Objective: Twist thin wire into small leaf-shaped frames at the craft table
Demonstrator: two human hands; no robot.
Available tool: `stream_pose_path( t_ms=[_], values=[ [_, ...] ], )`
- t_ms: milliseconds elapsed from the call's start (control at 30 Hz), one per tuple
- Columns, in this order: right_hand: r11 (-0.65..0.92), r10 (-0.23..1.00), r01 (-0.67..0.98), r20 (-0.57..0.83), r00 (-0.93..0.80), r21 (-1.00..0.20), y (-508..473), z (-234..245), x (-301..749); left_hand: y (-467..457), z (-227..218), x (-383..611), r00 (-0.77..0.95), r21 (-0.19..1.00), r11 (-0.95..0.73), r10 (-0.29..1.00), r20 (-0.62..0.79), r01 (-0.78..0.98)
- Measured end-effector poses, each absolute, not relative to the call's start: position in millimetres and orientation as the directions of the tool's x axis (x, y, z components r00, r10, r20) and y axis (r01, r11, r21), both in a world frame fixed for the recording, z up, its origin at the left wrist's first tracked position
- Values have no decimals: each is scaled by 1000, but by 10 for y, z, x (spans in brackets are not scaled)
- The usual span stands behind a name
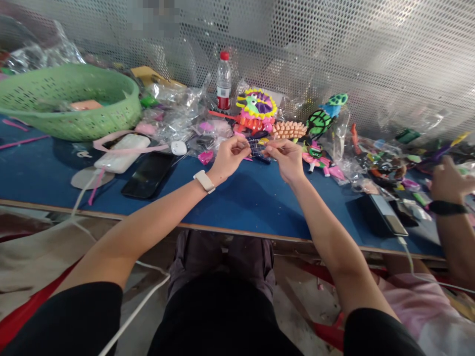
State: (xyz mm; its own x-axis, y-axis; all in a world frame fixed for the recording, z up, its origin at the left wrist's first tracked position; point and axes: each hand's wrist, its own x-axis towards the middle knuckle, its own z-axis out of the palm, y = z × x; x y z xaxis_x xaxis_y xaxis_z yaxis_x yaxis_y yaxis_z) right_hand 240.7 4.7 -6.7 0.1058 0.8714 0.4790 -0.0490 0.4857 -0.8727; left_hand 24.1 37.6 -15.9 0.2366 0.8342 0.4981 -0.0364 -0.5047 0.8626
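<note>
Both my hands are raised over the blue table (pixel 241 198), fingers pinched together around a small dark toy piece (pixel 257 146) held between them. My left hand (pixel 230 157), with a pale watch on its wrist, grips the piece's left end. My right hand (pixel 286 157) grips its right end. Just behind them lie colourful toys: a round yellow and purple figure (pixel 257 106), an orange ridged piece (pixel 290 130) and a green turtle (pixel 323 117).
A green perforated basket (pixel 70 101) stands at the far left. A white power bank (pixel 120 153) and a black phone (pixel 148 174) lie left of my hands. A bottle (pixel 223 81) stands at the back. Another person's hand (pixel 449 183) works at the right, near a phone (pixel 386 213).
</note>
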Motion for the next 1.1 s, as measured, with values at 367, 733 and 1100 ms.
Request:
stream_pose_path(
  t_ms=[367,733,1100],
  values=[
    [494,865,-73,481,143,-866,41,-9,2438,371,-130,252,202,864,-485,841,503,-135],
    [505,853,-76,484,193,-860,27,-14,2431,356,-142,250,175,878,-449,863,474,-166],
    [502,856,-43,489,168,-864,48,-27,2484,389,-169,236,216,894,-428,868,447,-134]
  ],
)
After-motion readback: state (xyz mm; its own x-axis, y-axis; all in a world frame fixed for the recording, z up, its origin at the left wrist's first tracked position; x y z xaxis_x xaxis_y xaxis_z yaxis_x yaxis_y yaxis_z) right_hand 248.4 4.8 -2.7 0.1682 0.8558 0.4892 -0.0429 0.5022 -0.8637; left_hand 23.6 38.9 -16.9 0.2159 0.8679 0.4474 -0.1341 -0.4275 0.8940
